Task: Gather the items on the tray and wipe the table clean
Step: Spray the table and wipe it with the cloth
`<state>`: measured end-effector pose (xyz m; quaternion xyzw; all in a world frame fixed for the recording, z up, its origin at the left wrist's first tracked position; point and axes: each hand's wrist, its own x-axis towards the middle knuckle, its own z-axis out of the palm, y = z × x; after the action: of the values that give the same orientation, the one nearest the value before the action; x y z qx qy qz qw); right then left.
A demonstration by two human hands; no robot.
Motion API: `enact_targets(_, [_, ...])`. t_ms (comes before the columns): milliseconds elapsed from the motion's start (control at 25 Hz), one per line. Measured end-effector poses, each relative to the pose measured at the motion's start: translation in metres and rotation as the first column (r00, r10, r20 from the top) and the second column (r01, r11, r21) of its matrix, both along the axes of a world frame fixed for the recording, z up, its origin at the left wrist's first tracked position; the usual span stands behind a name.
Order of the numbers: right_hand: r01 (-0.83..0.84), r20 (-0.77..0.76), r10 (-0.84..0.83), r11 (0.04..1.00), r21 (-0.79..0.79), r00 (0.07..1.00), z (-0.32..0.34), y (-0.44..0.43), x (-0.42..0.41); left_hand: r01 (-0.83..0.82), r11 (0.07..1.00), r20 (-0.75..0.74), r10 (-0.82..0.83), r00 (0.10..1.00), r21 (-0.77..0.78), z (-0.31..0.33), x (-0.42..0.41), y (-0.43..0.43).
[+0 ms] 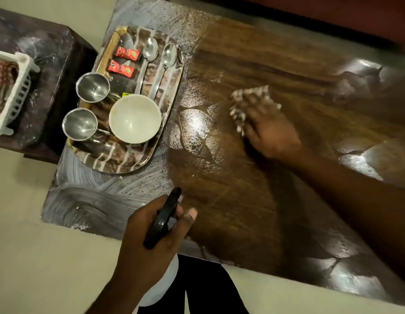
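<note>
A patterned tray (pixel 120 160) rests on the left part of the dark wooden table (pixel 231 189). It carries two steel cups (pixel 92 87) (pixel 80 124), a white bowl (pixel 135 118), two spoons (pixel 149 53) (pixel 168 57) and two red sachets (pixel 126 54) (pixel 120 70). My right hand (pixel 269 132) presses a checked cloth (pixel 251 103) flat on the middle of the table; both are motion-blurred. My left hand (pixel 151 236) holds the black trigger head of a white spray bottle (pixel 161 223) over the table's near edge.
A lower dark side table (pixel 38 53) to the left carries a white plastic rack (pixel 13 94). White smeared streaks cover the table's left end around the tray. Pale floor (pixel 38 257) lies in front. The table's right part is glossy with glare.
</note>
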<state>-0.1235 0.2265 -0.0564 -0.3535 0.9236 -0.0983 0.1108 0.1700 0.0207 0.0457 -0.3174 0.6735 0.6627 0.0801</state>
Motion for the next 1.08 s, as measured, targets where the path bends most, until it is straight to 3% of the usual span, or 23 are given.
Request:
enact_targets(80, [0.354,0.072,-0.351,0.934,-0.034,0.933,0.008,-0.016,-0.045,-0.006,1.000,-0.018,0.006,1.000,0.008,0.004,-0.004,-0.006])
enact_targets(160, [0.444,0.107,-0.438,0.895,-0.034,0.892,0.010,-0.043,-0.047,-0.016,1.000,-0.024,0.016,1.000,-0.012,0.005,-0.006,-0.015])
enact_targets(200, [0.371,0.099,-0.366,0.928,-0.043,0.926,0.010,-0.056,-0.031,-0.019,0.999,-0.024,0.018,1.000,-0.036,0.005,-0.007,-0.019])
enact_targets(320, [-0.054,0.107,0.059,0.997,-0.054,0.992,0.005,-0.077,0.063,-0.016,0.996,-0.039,0.013,0.999,-0.090,0.003,-0.010,-0.032])
enact_targets(480, [-0.558,0.074,0.559,0.829,-0.045,0.826,0.002,-0.063,0.192,-0.004,0.996,-0.071,-0.002,0.997,-0.085,0.003,-0.010,-0.033])
enact_targets(600, [-0.623,0.079,0.621,0.782,0.005,0.780,0.010,-0.018,0.209,0.091,0.989,-0.050,-0.098,0.994,-0.119,-0.003,0.005,-0.030])
enact_targets(680, [-0.468,0.122,0.462,0.884,0.019,0.878,0.014,0.024,0.207,0.108,0.989,-0.028,-0.111,0.993,-0.103,-0.005,0.020,-0.025])
enact_targets(760, [-0.053,0.098,0.050,0.998,0.025,0.994,0.014,0.060,0.222,0.118,0.989,0.005,-0.118,0.993,-0.084,-0.004,0.036,-0.018])
enact_targets(800, [0.206,0.088,-0.206,0.979,0.011,0.975,0.015,0.067,0.240,0.132,0.987,0.017,-0.131,0.991,-0.087,-0.001,0.044,-0.014])
enact_targets(840, [0.439,0.089,-0.437,0.899,-0.006,0.895,0.014,0.063,0.262,0.149,0.984,0.024,-0.148,0.989,-0.095,0.001,0.053,-0.012])
enact_targets(920, [0.701,0.103,-0.698,0.713,0.001,0.709,0.011,0.031,0.310,0.158,0.982,0.039,-0.155,0.987,-0.105,0.001,0.071,-0.009])
enact_targets(960, [0.723,0.102,-0.720,0.690,0.000,0.687,0.008,0.008,0.331,0.156,0.982,0.051,-0.151,0.987,-0.107,-0.002,0.079,-0.008])
enact_targets(1000, [0.680,0.095,-0.676,0.733,-0.012,0.730,0.007,-0.013,0.349,0.154,0.982,0.062,-0.148,0.987,-0.108,-0.005,0.087,-0.008])
enact_targets(1080, [0.415,0.087,-0.412,0.910,-0.012,0.907,0.005,-0.036,0.365,0.175,0.978,0.080,-0.167,0.983,-0.117,-0.013,0.101,-0.009])
